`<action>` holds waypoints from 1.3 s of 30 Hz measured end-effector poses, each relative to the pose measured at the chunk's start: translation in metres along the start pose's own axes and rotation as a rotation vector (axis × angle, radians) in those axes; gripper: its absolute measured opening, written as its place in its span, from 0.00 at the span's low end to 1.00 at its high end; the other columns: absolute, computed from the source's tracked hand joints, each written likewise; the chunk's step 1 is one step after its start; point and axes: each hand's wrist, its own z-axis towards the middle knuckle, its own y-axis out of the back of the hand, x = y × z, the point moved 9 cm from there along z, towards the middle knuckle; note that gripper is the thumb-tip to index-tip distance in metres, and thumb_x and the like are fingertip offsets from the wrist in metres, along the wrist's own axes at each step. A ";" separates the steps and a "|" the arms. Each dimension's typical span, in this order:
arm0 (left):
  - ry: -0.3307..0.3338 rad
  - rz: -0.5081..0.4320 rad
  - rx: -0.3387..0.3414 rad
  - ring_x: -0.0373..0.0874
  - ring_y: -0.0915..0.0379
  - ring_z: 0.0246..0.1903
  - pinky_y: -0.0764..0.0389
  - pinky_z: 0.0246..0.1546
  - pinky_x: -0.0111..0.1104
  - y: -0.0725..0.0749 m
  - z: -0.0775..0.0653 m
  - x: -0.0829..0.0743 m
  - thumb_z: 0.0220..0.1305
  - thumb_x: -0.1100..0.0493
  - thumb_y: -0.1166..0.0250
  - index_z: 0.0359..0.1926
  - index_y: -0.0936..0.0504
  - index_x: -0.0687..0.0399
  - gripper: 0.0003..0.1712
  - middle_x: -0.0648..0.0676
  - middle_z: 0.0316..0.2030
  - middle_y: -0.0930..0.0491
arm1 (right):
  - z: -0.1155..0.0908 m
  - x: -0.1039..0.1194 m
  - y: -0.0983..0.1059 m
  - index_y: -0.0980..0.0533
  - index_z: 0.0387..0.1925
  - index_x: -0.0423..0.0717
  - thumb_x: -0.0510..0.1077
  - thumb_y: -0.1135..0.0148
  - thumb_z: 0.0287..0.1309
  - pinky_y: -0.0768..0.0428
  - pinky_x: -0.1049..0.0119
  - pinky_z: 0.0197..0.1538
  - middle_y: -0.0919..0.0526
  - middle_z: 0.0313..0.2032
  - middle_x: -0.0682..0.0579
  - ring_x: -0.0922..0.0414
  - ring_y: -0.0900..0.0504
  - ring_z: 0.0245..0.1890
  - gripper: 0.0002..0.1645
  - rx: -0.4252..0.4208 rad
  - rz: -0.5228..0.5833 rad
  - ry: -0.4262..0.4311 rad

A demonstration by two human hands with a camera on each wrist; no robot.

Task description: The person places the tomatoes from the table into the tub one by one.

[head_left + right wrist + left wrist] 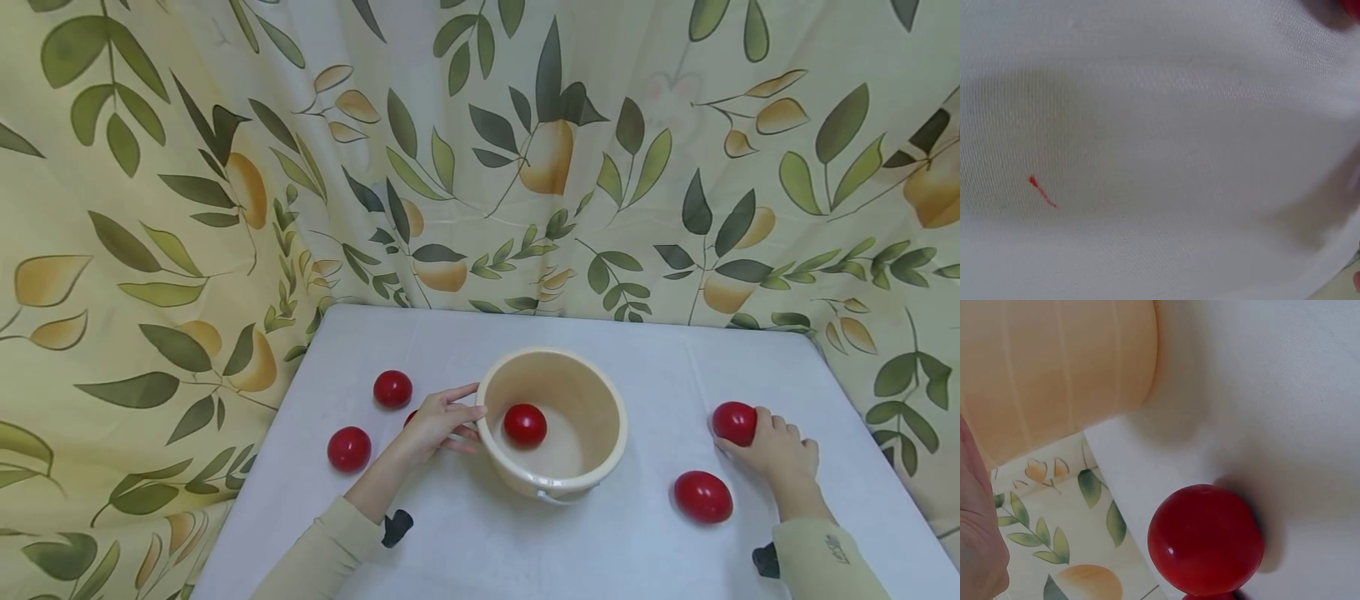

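In the head view, a cream bucket (551, 360) stands mid-table with a round red tomato (525, 426) inside. My left hand (441, 423) touches the bucket's left side and rim with mostly straight fingers. The left wrist view shows the bucket wall (1054, 369) close to that hand (979, 531). At the right, my right hand (776, 450) grips a red tomato (734, 422), its fingers and thumb around the far side. Another tomato (703, 497) lies just nearer and left of it. In the right wrist view, the grip is out of frame.
Left of the bucket lie two tomatoes (392, 389) (348, 449), and a third (410, 417) is mostly hidden behind the left hand. A white cloth (480, 558) covers the table. A leaf-patterned curtain (480, 167) hangs along the back and left edges.
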 end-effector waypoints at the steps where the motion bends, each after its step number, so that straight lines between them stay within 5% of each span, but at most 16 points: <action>1: -0.001 0.000 0.001 0.45 0.19 0.24 0.18 0.26 0.39 0.000 0.001 0.001 0.59 0.58 0.37 0.65 0.36 0.53 0.33 0.62 0.40 0.19 | 0.000 0.000 0.000 0.51 0.58 0.22 0.67 0.32 0.34 0.46 0.29 0.49 0.44 0.47 0.23 0.28 0.47 0.49 0.67 -0.001 0.004 -0.003; 7: 0.000 0.000 0.005 0.45 0.19 0.24 0.18 0.26 0.39 -0.001 0.001 0.001 0.58 0.58 0.36 0.64 0.35 0.54 0.33 0.62 0.40 0.19 | -0.001 0.011 0.005 0.50 0.59 0.24 0.64 0.32 0.37 0.45 0.30 0.49 0.42 0.48 0.24 0.29 0.44 0.48 0.63 -0.069 0.008 0.063; 12: 0.002 0.002 -0.002 0.44 0.19 0.24 0.18 0.27 0.38 0.000 0.001 0.001 0.57 0.57 0.35 0.63 0.34 0.53 0.33 0.62 0.40 0.19 | 0.002 0.041 0.028 0.48 0.59 0.26 0.62 0.32 0.39 0.43 0.31 0.48 0.40 0.48 0.25 0.30 0.42 0.48 0.59 -0.174 -0.003 0.166; 20: 0.005 0.006 0.004 0.45 0.19 0.25 0.18 0.27 0.38 0.000 0.001 0.001 0.56 0.56 0.34 0.63 0.33 0.51 0.33 0.61 0.39 0.18 | -0.004 0.116 0.080 0.44 0.58 0.30 0.53 0.27 0.33 0.42 0.31 0.50 0.35 0.48 0.28 0.31 0.38 0.49 0.55 -0.316 -0.068 0.329; 28: 0.005 -0.005 0.014 0.44 0.19 0.24 0.18 0.27 0.39 -0.001 0.001 0.001 0.57 0.57 0.36 0.64 0.34 0.52 0.33 0.58 0.37 0.18 | -0.031 0.195 0.118 0.38 0.54 0.35 0.52 0.24 0.27 0.37 0.36 0.51 0.30 0.49 0.33 0.36 0.34 0.51 0.52 -0.455 -0.104 0.544; 33: 0.012 -0.016 0.012 0.43 0.19 0.24 0.18 0.27 0.40 -0.001 0.001 0.000 0.58 0.58 0.36 0.64 0.34 0.51 0.32 0.59 0.38 0.18 | -0.052 0.242 0.123 0.34 0.53 0.37 0.57 0.26 0.27 0.33 0.40 0.51 0.26 0.48 0.36 0.40 0.30 0.50 0.50 -0.520 -0.136 0.705; 39: 0.010 -0.011 0.013 0.43 0.19 0.24 0.18 0.27 0.39 0.000 0.001 0.001 0.58 0.57 0.36 0.64 0.34 0.51 0.33 0.61 0.39 0.18 | -0.074 0.291 0.106 0.32 0.51 0.39 0.60 0.28 0.28 0.31 0.43 0.50 0.24 0.46 0.39 0.43 0.28 0.48 0.48 -0.511 -0.148 0.922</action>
